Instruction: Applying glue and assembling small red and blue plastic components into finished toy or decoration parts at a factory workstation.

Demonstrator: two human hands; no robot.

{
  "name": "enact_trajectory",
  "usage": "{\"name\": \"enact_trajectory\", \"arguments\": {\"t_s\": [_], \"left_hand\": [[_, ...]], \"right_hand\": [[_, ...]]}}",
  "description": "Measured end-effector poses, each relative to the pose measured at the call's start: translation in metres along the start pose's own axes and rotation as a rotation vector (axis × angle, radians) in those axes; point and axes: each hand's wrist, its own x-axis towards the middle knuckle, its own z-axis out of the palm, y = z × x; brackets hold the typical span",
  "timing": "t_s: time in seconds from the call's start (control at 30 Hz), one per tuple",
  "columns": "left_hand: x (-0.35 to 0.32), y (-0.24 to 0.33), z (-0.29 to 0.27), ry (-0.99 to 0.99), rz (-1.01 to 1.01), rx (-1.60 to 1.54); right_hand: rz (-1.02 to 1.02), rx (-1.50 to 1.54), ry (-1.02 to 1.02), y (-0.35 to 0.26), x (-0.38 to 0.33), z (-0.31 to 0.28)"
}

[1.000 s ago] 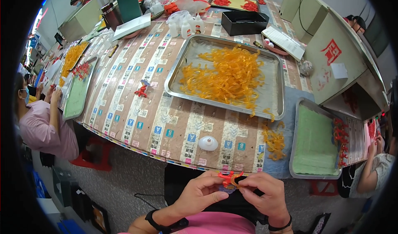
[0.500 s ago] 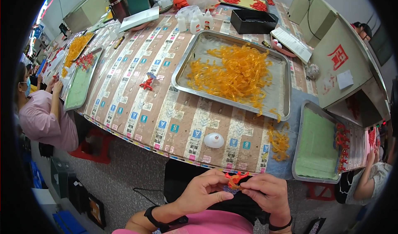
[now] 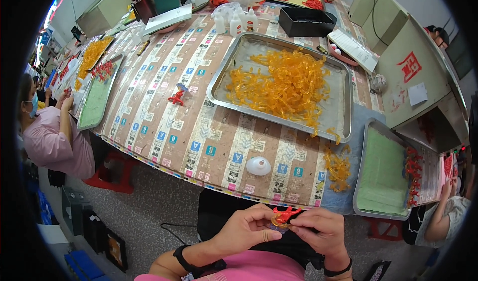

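Both hands work below the table's near edge: left hand (image 3: 246, 228) and right hand (image 3: 318, 228) pinch one small red piece (image 3: 284, 215) between fingertips, close for fine fitting; steel tray (image 3: 219, 81) of orange strips within reach.

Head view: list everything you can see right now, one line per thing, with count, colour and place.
small red-and-orange piece: one, pinched between both hands, below the table edge
shallow metal tray: one, silver, table centre, holding a heap of translucent orange strands
loose orange strands: small pile, table edge right of the tray
white dome-shaped object: one, near table edge
small red figure: one, left of the tray
green-lined tray: one, right, red pieces along its far side
black box: one, far side
small white bottles: several, far side
co-worker in pink: one, left
left hand: on the piece
right hand: on the piece
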Motion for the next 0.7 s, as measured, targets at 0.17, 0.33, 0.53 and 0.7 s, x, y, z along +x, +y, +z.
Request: {"name": "enact_trajectory", "arguments": {"t_s": [0.17, 0.33, 0.53, 0.7], "left_hand": [[0.001, 0.000, 0.001, 0.006, -0.045, -0.014], [0.000, 0.001, 0.000, -0.017, -0.052, -0.029], [0.000, 0.002, -0.002, -0.039, -0.052, -0.024], [-0.002, 0.004, -0.001, -0.041, -0.040, -0.004]], "right_hand": [[0.032, -0.037, 0.044, -0.001, -0.004, 0.004], [-0.018, -0.104, 0.092, -0.005, -0.007, 0.006], [-0.075, -0.130, 0.117, -0.004, -0.010, 0.011], [-0.081, -0.126, 0.138, -0.003, -0.012, 0.014]]}}
